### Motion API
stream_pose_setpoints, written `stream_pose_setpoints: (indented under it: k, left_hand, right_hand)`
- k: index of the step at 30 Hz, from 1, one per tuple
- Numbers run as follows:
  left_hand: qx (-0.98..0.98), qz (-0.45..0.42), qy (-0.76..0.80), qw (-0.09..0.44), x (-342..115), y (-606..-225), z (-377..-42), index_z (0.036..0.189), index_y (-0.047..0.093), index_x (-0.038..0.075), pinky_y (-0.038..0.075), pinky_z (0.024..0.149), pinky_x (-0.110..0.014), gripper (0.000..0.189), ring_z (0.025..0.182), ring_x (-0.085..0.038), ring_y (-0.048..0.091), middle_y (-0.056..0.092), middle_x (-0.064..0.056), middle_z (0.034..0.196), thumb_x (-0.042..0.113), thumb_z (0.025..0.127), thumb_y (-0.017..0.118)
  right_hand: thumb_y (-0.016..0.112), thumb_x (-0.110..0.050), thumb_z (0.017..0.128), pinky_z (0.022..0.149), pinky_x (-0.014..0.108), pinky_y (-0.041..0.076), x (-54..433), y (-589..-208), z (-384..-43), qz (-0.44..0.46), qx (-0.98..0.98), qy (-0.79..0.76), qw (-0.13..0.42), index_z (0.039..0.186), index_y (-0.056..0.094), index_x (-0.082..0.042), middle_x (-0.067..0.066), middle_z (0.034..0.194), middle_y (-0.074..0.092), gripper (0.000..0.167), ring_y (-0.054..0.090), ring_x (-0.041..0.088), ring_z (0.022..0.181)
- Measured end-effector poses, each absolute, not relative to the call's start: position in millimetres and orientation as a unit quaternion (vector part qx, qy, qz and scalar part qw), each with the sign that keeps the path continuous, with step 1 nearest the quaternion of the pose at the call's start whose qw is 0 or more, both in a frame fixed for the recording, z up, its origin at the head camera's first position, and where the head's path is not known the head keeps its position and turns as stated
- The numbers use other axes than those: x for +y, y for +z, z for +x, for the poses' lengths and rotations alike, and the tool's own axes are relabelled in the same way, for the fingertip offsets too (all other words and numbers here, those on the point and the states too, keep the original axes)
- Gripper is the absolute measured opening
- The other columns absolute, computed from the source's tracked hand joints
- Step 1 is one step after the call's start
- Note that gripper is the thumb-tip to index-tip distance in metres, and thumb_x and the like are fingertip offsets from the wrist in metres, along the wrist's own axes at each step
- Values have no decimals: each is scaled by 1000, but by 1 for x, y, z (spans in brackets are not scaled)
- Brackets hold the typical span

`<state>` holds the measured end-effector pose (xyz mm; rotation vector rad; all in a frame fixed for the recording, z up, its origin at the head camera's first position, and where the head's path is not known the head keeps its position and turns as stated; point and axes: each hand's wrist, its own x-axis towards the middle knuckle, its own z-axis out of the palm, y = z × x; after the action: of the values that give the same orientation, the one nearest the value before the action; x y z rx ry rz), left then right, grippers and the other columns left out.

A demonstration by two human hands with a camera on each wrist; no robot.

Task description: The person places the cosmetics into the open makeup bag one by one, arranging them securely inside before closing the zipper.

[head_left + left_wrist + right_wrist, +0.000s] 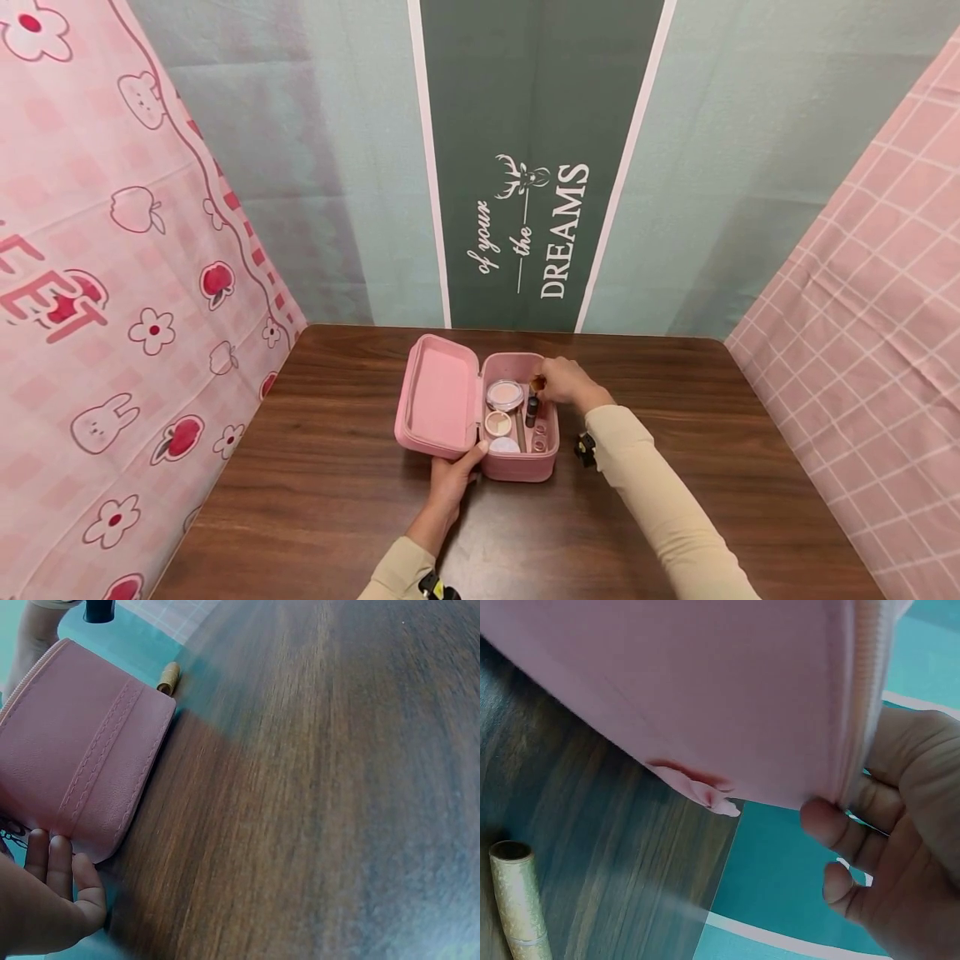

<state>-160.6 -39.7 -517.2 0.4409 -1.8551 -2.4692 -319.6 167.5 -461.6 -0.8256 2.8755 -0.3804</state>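
A pink cosmetic case [519, 468] stands on the table, its lid [442, 396] folded back to the left. My left hand [452, 482] grips the case at its front left corner, thumb at the rim; in the left wrist view its fingers [60, 862] lie against the outer wall. At the back right corner, my right hand [567, 382] reaches over the rim, fingertips inside pinching a brown-haired makeup brush [537, 383]. The right wrist view shows the other fingers [825, 823] outside the wall. Inside lie round compacts [505, 395] and a black tube [532, 410].
Wood table [300, 508] surrounds the case. A gold tube [521, 900] lies on it beside the case's right side, shown in both wrist views. Fabric curtains [360, 167] hang behind and at both sides. A pink tab [694, 787] sticks out from the case's wall.
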Motion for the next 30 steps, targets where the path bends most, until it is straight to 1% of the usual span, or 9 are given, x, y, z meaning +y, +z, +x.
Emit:
stream_pose_setpoints:
  k: [3, 6, 8, 12, 15, 17, 22, 27, 30]
  left_hand:
    - [-595, 141, -791, 11, -40, -517, -160, 110, 54, -4, 45, 71, -43, 41, 79, -12, 56, 62, -4, 96, 13, 79, 74]
    - [-596, 140, -790, 11, -40, -517, -160, 110, 55, -4, 45, 71, -43, 40, 78, -12, 56, 62, -4, 95, 13, 79, 73]
    - [-596, 140, -790, 11, -40, -517, -160, 110, 55, -4, 45, 71, -43, 40, 78, -12, 56, 63, -4, 95, 13, 79, 73]
    - [-595, 141, -791, 11, -40, -517, -160, 110, 55, -5, 45, 72, -44, 40, 79, -12, 56, 62, -4, 96, 13, 79, 73]
    - [-594, 141, -792, 11, -41, -518, -160, 110, 54, -5, 44, 72, -44, 40, 80, -12, 56, 62, -5, 97, 12, 79, 73]
    - [-594, 140, -792, 11, -41, -518, -160, 110, 54, -5, 44, 72, -44, 40, 80, -12, 56, 62, -5, 98, 13, 79, 73]
    - [-592, 141, -793, 10, -41, -518, -160, 110, 55, -4, 44, 72, -43, 40, 79, -12, 56, 63, -4, 96, 13, 79, 73]
    - [-590, 145, -794, 11, -40, -518, -160, 109, 55, -4, 44, 71, -42, 38, 78, -12, 56, 63, -3, 94, 11, 79, 73]
    - [-591, 142, -794, 11, -40, -516, -160, 108, 56, -4, 44, 68, -41, 37, 76, -11, 56, 63, -2, 91, 11, 79, 73]
  right_hand:
    - [72, -12, 71, 66, 41, 36, 166, -464, -320, -271, 956, -102, 56, 66, 57, -18, -5, 63, 50, 17, 48, 16, 65]
    - [73, -13, 71, 69, 44, 33, 165, -464, -320, -265, 958, -91, 57, 65, 57, -19, -5, 63, 51, 18, 48, 17, 67]
    - [73, -15, 71, 69, 45, 35, 164, -464, -321, -260, 960, -84, 58, 65, 57, -18, -5, 63, 51, 18, 49, 17, 67]
    - [74, -15, 71, 67, 41, 42, 163, -462, -320, -254, 961, -85, 68, 67, 60, -17, -4, 66, 54, 15, 51, 17, 66]
    - [73, -14, 72, 64, 37, 44, 163, -461, -319, -255, 959, -94, 77, 71, 62, -17, -4, 69, 56, 12, 51, 16, 65]
    - [73, -13, 72, 61, 34, 43, 163, -459, -318, -257, 957, -105, 80, 72, 62, -17, -4, 68, 56, 11, 50, 15, 63]
    - [72, -9, 70, 53, 30, 38, 166, -455, -314, -270, 950, -138, 75, 71, 61, -14, -4, 61, 50, 12, 46, 14, 57]
    - [71, -10, 73, 53, 29, 38, 170, -450, -309, -282, 946, -147, 56, 77, 65, -14, -6, 61, 49, 8, 46, 12, 57]
    - [70, -11, 76, 52, 29, 37, 172, -447, -304, -273, 949, -149, 46, 76, 65, -13, -5, 61, 48, 6, 45, 12, 56]
